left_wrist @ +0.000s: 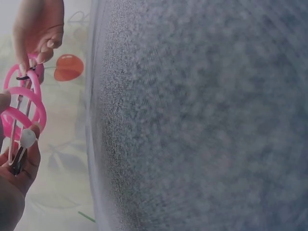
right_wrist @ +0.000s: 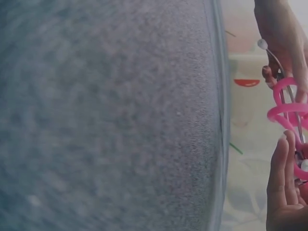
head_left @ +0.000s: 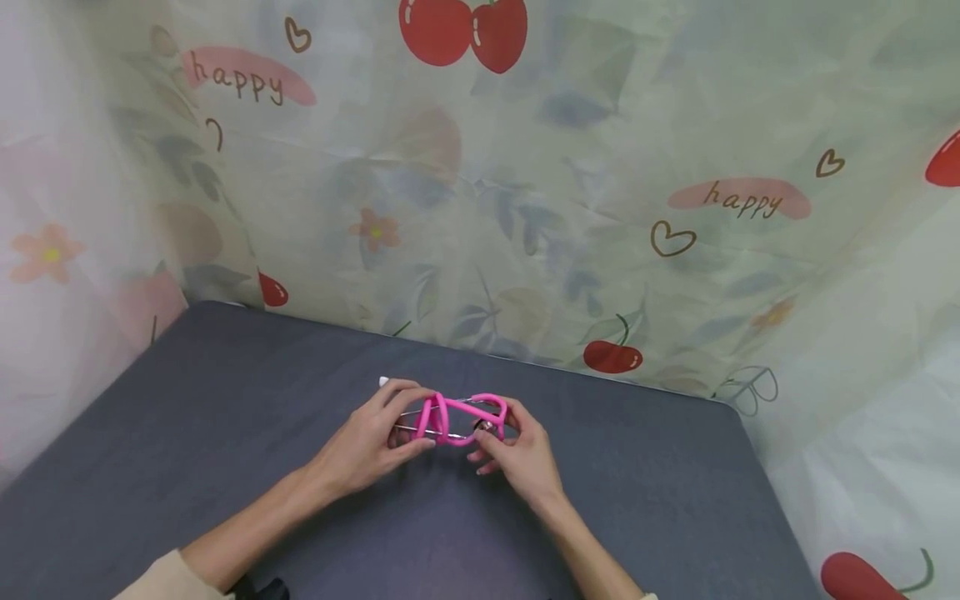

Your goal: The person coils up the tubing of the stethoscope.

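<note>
A bright pink looped tube (head_left: pixel 441 414) with thin metal rods (right_wrist: pixel 291 96) running through it is held over the dark table. My left hand (head_left: pixel 375 427) grips its left end, fingers along the top and thumb below. At that end a small white rounded tip (left_wrist: pixel 28 138) sticks out beside a dark piece (left_wrist: pixel 18 161). The right hand (head_left: pixel 531 460) pinches the other end between thumb and fingers, near a small shiny dark part (head_left: pixel 483 425). Its lower fingers extend loosely beneath. The palms hide parts of both ends.
A dark grey cloth-covered table (head_left: pixel 637 475) spreads under the hands. Printed curtains (head_left: pixel 480 208) with cherries, hearts and flowers rise behind it and at both sides. A black object (head_left: pixel 270 590) shows at the bottom edge, near the left sleeve (head_left: pixel 174 579).
</note>
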`<state>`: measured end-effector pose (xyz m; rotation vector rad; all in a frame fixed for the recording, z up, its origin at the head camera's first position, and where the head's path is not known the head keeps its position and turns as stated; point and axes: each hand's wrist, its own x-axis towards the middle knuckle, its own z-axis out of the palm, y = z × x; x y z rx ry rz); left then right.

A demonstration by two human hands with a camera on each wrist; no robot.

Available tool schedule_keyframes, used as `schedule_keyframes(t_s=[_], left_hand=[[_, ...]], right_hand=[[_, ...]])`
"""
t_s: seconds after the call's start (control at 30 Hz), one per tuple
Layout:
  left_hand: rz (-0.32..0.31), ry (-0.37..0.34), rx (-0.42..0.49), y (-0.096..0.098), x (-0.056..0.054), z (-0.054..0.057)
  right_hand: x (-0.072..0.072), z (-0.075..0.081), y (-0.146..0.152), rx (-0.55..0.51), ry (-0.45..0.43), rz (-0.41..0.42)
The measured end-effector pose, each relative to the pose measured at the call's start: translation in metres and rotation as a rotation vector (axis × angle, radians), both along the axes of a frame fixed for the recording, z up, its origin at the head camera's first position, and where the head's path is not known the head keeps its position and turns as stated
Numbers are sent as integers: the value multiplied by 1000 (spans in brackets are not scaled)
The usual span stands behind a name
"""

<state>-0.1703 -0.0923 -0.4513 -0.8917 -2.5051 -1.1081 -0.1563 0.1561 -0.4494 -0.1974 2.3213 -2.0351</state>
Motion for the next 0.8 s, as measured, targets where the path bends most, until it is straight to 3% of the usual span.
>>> schedule_keyframes(t_s=[0.27,0.8], left_hand=[[6,11,-15,0,-1,-1],[-10,-11,-15,0,-2,-5]], right_hand=[[-1,-1,1,-12,-39,16],[-3,-7,2,44,-36,23]])
